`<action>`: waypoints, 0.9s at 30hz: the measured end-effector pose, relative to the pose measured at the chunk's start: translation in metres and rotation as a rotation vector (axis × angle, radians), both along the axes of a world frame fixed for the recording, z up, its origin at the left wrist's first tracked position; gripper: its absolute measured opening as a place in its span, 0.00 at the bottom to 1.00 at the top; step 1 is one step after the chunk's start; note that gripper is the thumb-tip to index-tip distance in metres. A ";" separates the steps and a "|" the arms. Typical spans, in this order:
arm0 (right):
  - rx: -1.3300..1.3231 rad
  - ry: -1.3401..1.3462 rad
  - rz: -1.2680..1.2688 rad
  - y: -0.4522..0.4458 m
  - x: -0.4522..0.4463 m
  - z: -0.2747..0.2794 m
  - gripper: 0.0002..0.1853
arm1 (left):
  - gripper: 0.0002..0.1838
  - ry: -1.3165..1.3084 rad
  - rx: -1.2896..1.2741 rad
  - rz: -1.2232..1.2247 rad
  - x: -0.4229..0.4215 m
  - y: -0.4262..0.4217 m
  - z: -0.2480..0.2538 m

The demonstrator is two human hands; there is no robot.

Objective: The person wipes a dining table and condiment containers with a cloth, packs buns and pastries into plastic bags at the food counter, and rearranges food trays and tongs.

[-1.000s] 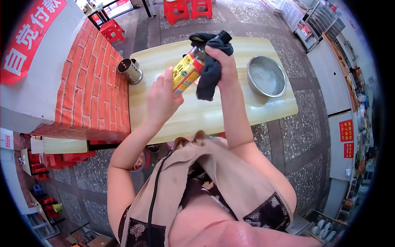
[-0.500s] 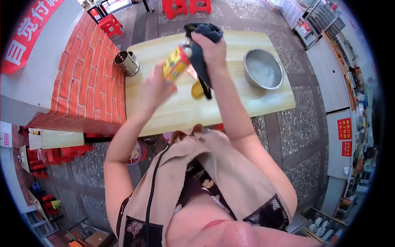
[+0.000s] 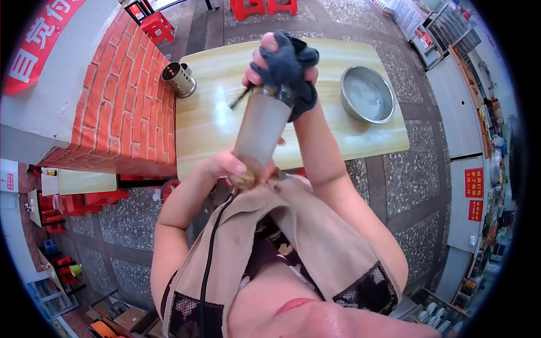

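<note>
A translucent, pale cylindrical bottle [image 3: 260, 127] is held tilted over the near edge of the table, one end toward my chest. My left hand [image 3: 228, 163] is closed around its lower, brownish-gold end [image 3: 245, 179]. At the far end, my right hand [image 3: 264, 56] grips a bunched dark grey cloth [image 3: 287, 62], which wraps over the bottle's dark end. A thin dark strip of the cloth hangs to the left. The cloth hides part of the bottle and some of my right fingers.
On the pale wood-patterned table [image 3: 214, 124], a metal bowl [image 3: 367, 94] with cloudy liquid stands at right. A perforated metal utensil holder [image 3: 179, 80] stands at left beside a brick-patterned pillar [image 3: 124, 96]. Red stools [image 3: 158, 27] are beyond the table.
The bottle has come nearer my chest; its yellow-and-red side no longer shows. My left hand has moved down to its lower end. The cloth in my right hand now covers the far end.
</note>
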State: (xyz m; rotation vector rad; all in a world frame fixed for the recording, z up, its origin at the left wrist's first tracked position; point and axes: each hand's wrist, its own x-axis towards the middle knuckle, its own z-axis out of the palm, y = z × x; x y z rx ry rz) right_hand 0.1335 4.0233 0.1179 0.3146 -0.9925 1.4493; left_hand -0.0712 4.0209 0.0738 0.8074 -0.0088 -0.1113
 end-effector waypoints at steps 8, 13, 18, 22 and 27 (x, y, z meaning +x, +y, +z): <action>-0.800 -0.156 -1.235 0.037 -0.024 -0.030 0.11 | 0.39 0.660 1.776 0.898 0.024 0.031 0.001; -0.959 -0.242 -1.189 0.023 -0.055 -0.038 0.20 | 0.44 0.617 1.715 1.125 0.044 0.025 -0.016; -0.817 -0.393 -1.121 0.008 -0.059 -0.083 0.26 | 0.48 0.478 1.732 1.023 0.034 0.037 -0.027; -0.613 -0.758 -1.522 -0.003 -0.036 -0.091 0.36 | 0.49 0.121 1.409 0.890 0.020 0.072 0.003; -0.204 -1.062 -1.836 -0.012 -0.038 -0.052 0.39 | 0.22 -0.099 0.713 1.328 0.081 0.066 0.081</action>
